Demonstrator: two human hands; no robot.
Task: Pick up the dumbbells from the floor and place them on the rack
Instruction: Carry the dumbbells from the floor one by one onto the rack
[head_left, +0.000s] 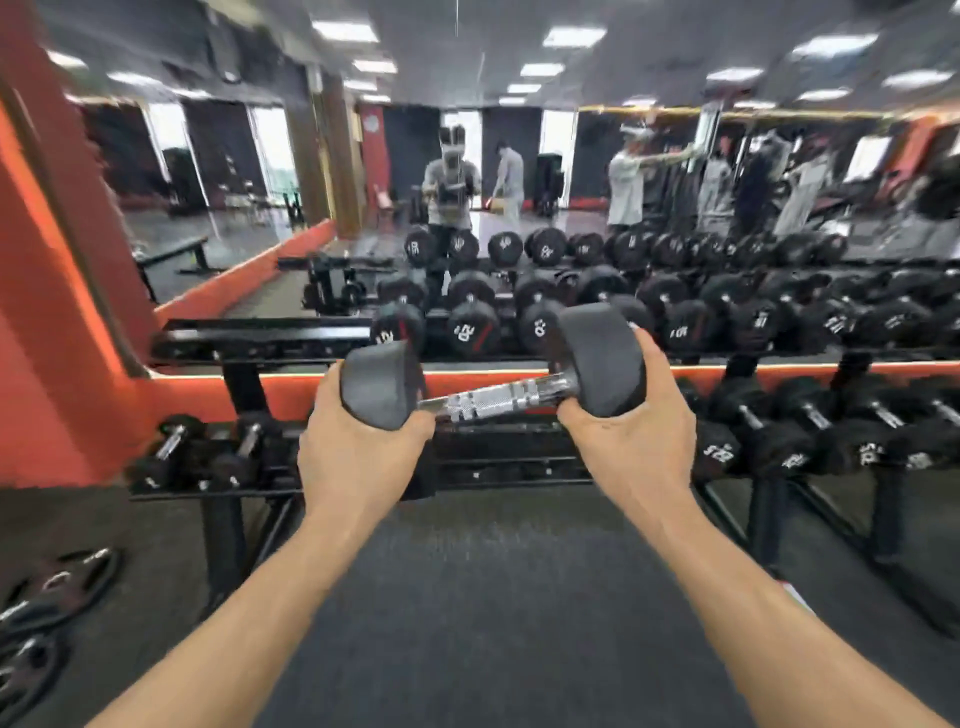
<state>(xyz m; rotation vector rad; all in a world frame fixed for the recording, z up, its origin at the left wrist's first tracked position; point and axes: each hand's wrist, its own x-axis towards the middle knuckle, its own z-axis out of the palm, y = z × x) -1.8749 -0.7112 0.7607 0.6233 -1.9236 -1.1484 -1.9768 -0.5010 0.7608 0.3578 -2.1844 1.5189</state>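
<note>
A black dumbbell (493, 371) with a ribbed metal handle is held in the air in front of the rack (260, 338), tilted so its right end sits higher. The left hand (358, 457) cups and grips the left head from below, and the right hand (631, 441) grips the right head the same way, the two hands apart by the handle's length. Rows of black dumbbells fill the rack's upper shelf and its lower right shelf. Two small dumbbells (208, 452) lie on the lower left shelf. Weight plates (47, 608) lie on the floor at left. A mirror (467, 171) backs the rack.
</note>
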